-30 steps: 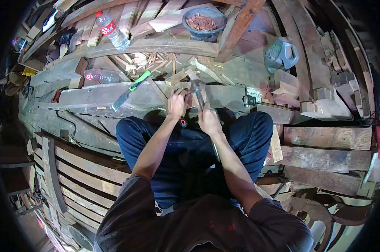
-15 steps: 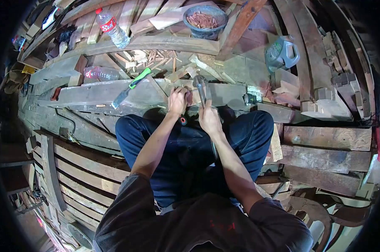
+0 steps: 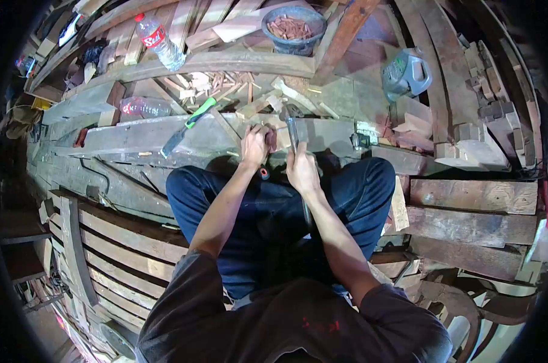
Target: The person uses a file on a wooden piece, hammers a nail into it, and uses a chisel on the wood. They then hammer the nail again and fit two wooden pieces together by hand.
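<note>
The left hand (image 3: 255, 145) is bending its fingers and appears to be gripping a reddish block (image 3: 271, 138) over the long wooden beam (image 3: 195, 136), though the fingers are hiding part of the hold. The right hand (image 3: 302, 171) is wrapping firmly around a metal tool (image 3: 292, 130), whose upper end is pointing over the beam, just beside the block.

The main risk seems to be those left fingers: they are sitting so near the tool that a badly aimed stroke could be catching a knuckle. If the left grip is too light, the block could be skidding or turning on the beam. The tool's lower end is running down between the thighs, so a wide swing could be knocking a leg in the jeans (image 3: 361, 190).

A red-ended handle (image 3: 263, 173) is showing just below the left hand, where the wrist could be bumping it. The green-handled blade (image 3: 200, 114) is lying loose across the beam; shaking could be sending it off the edge.
</note>
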The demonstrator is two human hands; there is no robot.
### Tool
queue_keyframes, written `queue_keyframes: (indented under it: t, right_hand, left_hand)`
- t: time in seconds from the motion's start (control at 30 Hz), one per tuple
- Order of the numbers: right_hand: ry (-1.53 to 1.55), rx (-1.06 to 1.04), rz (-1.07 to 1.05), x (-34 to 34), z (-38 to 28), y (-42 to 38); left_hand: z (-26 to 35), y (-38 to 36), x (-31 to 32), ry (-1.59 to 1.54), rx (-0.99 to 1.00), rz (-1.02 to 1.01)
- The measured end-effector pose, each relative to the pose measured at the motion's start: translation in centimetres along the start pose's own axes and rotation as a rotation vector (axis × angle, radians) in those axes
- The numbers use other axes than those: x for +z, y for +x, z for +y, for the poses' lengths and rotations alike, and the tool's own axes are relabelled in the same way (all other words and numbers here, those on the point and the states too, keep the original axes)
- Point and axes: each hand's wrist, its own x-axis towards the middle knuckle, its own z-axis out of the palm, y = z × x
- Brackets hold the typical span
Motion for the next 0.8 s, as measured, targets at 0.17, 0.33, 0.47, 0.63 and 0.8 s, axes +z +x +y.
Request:
queue_keyframes:
  t: [0.17, 0.33, 0.47, 0.63, 0.8]
  right_hand:
    - [-0.008, 0.000, -0.026, 0.5, 1.1, 0.9]
    - [-0.141, 0.010, -0.049, 0.9, 1.5, 0.9]
    - [-0.049, -0.065, 0.037, 0.8, 1.2, 1.0]
    - [-0.119, -0.003, -0.038, 1.0, 1.6, 0.9]
    - [-0.059, 0.006, 0.009, 1.1, 1.0, 0.1]
  left_hand:
    - [-0.1, 0.4, 0.1, 0.007, 0.025, -0.015]
    - [0.6, 0.3, -0.5, 0.012, 0.023, -0.012]
    - [0.0, 0.3, 0.1, -0.001, 0.003, 0.000]
    - [-0.9, 0.4, 1.0, -0.006, 0.012, -0.043]
    - [-0.4, -0.4, 0.4, -0.034, -0.011, -0.028]
